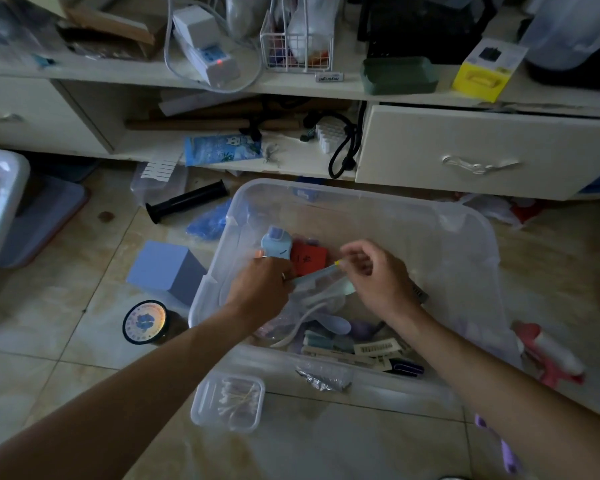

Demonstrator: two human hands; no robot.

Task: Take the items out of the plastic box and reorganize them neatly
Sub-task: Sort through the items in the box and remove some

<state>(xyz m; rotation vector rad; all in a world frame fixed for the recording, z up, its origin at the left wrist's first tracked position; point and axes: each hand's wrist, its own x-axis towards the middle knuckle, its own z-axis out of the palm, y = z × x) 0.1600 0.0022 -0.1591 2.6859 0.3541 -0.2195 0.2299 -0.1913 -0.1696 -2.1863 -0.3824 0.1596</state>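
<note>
Clear plastic forms the box [471, 237], which sits on the tiled floor [66, 358] with both our hands inside it. Our left hand [260, 285] and right hand [378, 275] share one grip on a thin pale tube with a yellow tip [321, 271]: the right fingers pinch the yellow end, the left fingers close narrowly on the other end. Just beyond the grip lie a light blue gadget [276, 242] and a red card [307, 259], side by side on the box bottom. Nearer to us than the grip, a jumble of white spoons, barcode tags [376, 348] and purple bits lies in the box.

Outside, left of the grip, a blue cube box [163, 268] and a round lidded tin [145, 322] stand on the floor. Closer to us sits a small clear case of cotton swabs [227, 400]. Right of the grip lies a pink and white object [548, 355]. Far beyond it, a cream desk [465, 150] has a drawer hanging open.
</note>
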